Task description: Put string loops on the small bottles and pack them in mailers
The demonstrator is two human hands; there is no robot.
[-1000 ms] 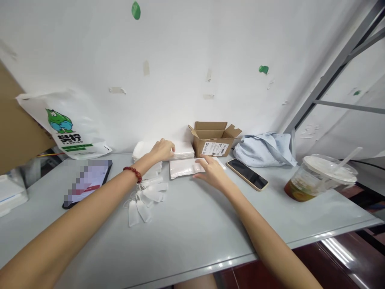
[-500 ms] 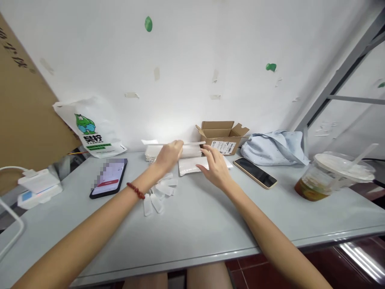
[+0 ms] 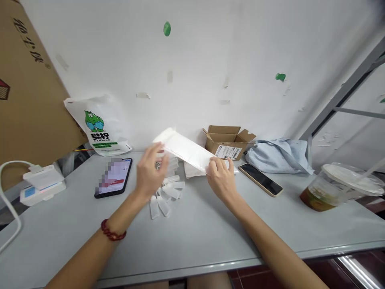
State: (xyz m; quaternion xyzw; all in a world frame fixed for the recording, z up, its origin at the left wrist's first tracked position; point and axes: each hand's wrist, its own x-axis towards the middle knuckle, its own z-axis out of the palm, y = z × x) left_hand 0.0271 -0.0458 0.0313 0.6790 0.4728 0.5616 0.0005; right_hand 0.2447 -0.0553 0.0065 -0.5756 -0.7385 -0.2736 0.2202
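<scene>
My right hand (image 3: 221,172) pinches the right end of a long, flat white plastic bag (image 3: 188,150), which is raised and slants up to the left. My left hand (image 3: 152,170) is near the bag's left part with thumb and fingers apart; I cannot tell if a fingertip touches it. Under the raised bag, another flat white packet (image 3: 194,171) lies on the table, partly hidden. Several small translucent white tags (image 3: 164,204) are fanned out in front of my left hand. More translucent pieces (image 3: 172,163) lie behind it, partly covered.
On the grey table (image 3: 192,237), a lit phone (image 3: 116,178) lies left and a dark-screened phone (image 3: 261,179) right. An open carton (image 3: 228,150), a pale blue cloth bag (image 3: 278,156) and a drink cup (image 3: 325,192) stand right. A printed white bag (image 3: 102,128) leans at back left.
The white bag has come up off the pile and tilted, its right end now in my right hand. My left hand has moved back and left, fingers spread. The view has shifted slightly.
</scene>
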